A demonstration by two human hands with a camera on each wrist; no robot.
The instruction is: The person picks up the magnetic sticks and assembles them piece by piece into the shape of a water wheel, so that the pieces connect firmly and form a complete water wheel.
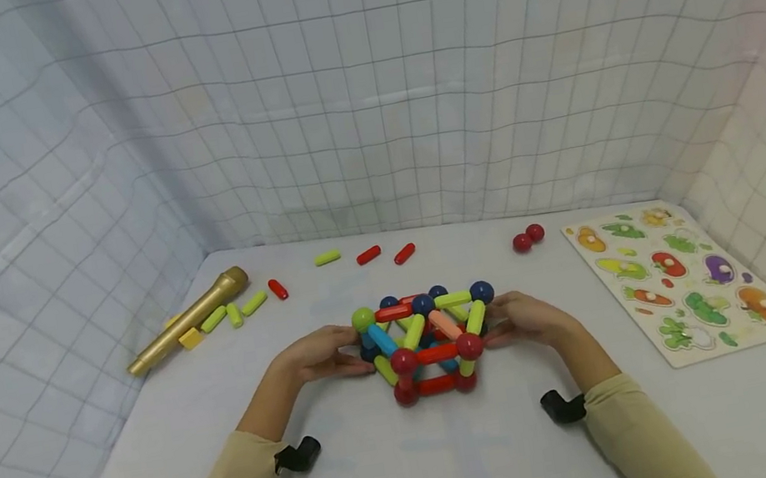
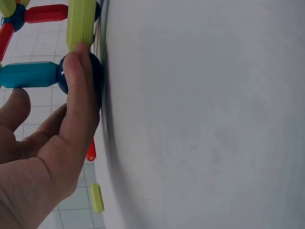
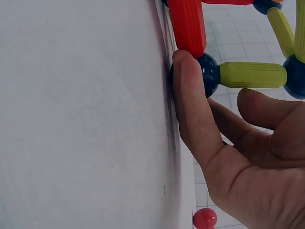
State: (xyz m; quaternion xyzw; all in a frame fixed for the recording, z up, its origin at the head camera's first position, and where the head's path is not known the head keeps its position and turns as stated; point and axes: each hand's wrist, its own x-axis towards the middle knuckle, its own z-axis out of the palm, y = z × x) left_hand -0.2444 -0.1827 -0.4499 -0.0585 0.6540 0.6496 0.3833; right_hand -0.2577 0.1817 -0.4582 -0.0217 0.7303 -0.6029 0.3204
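A frame of coloured rods and balls [image 1: 426,342] stands in the middle of the white table [image 1: 466,462]. My left hand [image 1: 349,354] rests against its left side. In the left wrist view a straight finger [image 2: 78,100] presses a dark blue bottom ball [image 2: 95,71], where a blue rod [image 2: 28,75] and a green rod [image 2: 81,24] meet; the thumb stays apart. My right hand [image 1: 500,325] touches the right side. There a finger [image 3: 190,105] lies against another blue ball [image 3: 209,74] joining a red rod [image 3: 187,26] and a green rod [image 3: 252,75].
A gold toy microphone [image 1: 187,321] lies at the back left beside loose green rods [image 1: 234,312] and a red rod [image 1: 277,289]. More rods [image 1: 368,255] lie at the back. Two red balls [image 1: 528,237] and a vegetable puzzle board [image 1: 686,279] are on the right. Gridded cloth walls enclose the table.
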